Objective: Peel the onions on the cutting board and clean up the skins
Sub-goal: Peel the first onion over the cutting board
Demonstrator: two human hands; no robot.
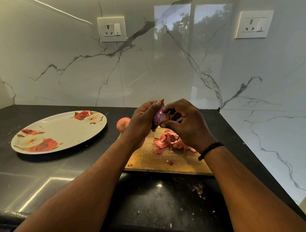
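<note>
Two onions (160,117) (123,124), one plate (66,129), one cutting board (150,159), two wall sockets (111,29) (253,24), one skin heap (168,141).

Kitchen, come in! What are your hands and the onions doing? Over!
Left hand holds onion; right hand pinches its skin. Second onion unpeeled. Skins on board.

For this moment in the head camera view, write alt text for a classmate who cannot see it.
Two hands hold a half-peeled purple onion above a wooden cutting board: the left hand grips it, the right hand picks at its skin. Onion skins lie heaped on the board; an unpeeled onion and a floral plate sit to the left.
</note>
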